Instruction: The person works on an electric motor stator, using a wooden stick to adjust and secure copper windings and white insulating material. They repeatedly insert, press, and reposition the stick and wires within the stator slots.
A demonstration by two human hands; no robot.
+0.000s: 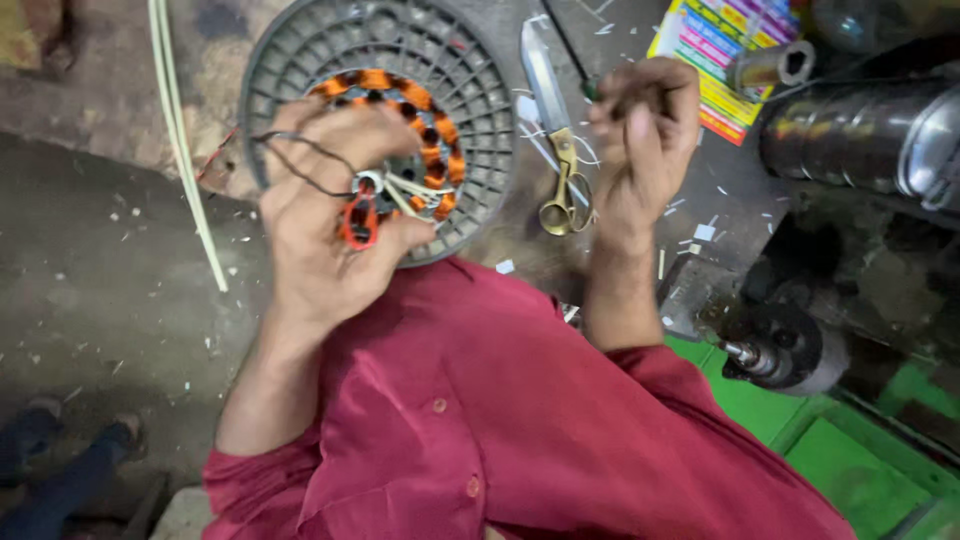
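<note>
A wound stator (pixel 425 110), copper coils in orange insulation, is seated in a grey ribbed fan housing (pixel 300 60) on the worktop (pixel 110 260). The left hand (pixel 325 215) has its fingers clamped on dark lead wires (pixel 300 160) and a red-sleeved coil end (pixel 360 222) just below the winding. The right hand (pixel 645 130), blurred, is closed on a thin tool whose tip is hidden; brass-handled scissors (pixel 560 150) lie just beside it. Lead dressing is judged in hand; a steady grip is called for next.

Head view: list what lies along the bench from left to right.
White cord → left hand on the grey round housing → scissors → right hand → colourful packet → metal cylinder.
</note>
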